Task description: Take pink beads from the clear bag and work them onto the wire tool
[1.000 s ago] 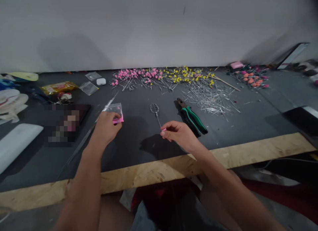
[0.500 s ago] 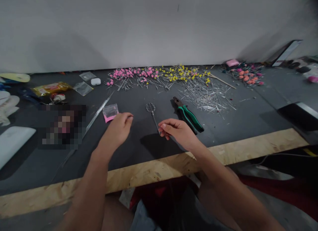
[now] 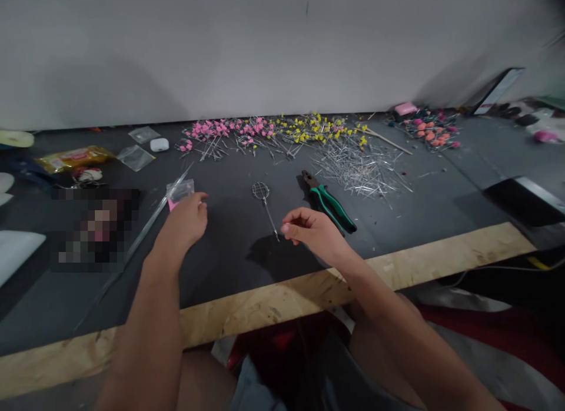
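My left hand (image 3: 183, 222) lies on the lower right corner of a small clear plastic bag (image 3: 177, 191) with pink contents, fingers curled over it; whether it grips the bag is unclear. My right hand (image 3: 313, 234) is closed in a pinch at the near end of a thin wire stem with a round mesh loop (image 3: 261, 191) at its far end. The wire rests on the dark table mat between my two hands.
Green-handled pliers (image 3: 330, 202) lie just right of the wire. Behind are a pile of bare pins (image 3: 362, 166), pink-headed pins (image 3: 225, 131) and yellow-headed pins (image 3: 318, 127). A long metal rod (image 3: 152, 216) lies left, and the wooden table edge (image 3: 282, 302) runs in front.
My left hand let go of the bag, swung right toward the wire, then came back onto the bag. My right hand stayed at the wire's end. The view drifted right.
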Demonstrator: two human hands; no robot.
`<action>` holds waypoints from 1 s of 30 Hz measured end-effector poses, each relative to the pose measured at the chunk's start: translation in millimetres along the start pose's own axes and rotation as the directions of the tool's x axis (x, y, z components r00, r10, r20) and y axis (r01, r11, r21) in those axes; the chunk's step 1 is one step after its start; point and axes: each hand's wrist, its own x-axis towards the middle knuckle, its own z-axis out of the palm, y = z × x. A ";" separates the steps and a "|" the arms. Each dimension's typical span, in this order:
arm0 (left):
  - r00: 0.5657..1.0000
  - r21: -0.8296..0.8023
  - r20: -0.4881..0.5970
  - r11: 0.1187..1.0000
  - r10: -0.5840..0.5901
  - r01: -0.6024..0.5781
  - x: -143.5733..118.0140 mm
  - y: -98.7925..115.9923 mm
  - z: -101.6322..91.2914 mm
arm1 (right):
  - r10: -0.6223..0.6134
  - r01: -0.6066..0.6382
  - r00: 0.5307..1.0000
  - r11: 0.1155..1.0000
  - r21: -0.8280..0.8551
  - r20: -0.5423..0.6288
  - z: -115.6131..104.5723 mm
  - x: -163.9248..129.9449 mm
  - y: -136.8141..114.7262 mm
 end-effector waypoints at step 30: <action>0.943 -0.431 -0.215 0.842 0.254 -0.325 -94.6 81.6 19.4 | 0.046 -0.077 0.983 0.982 0.174 0.177 21.8 3.7 -1.8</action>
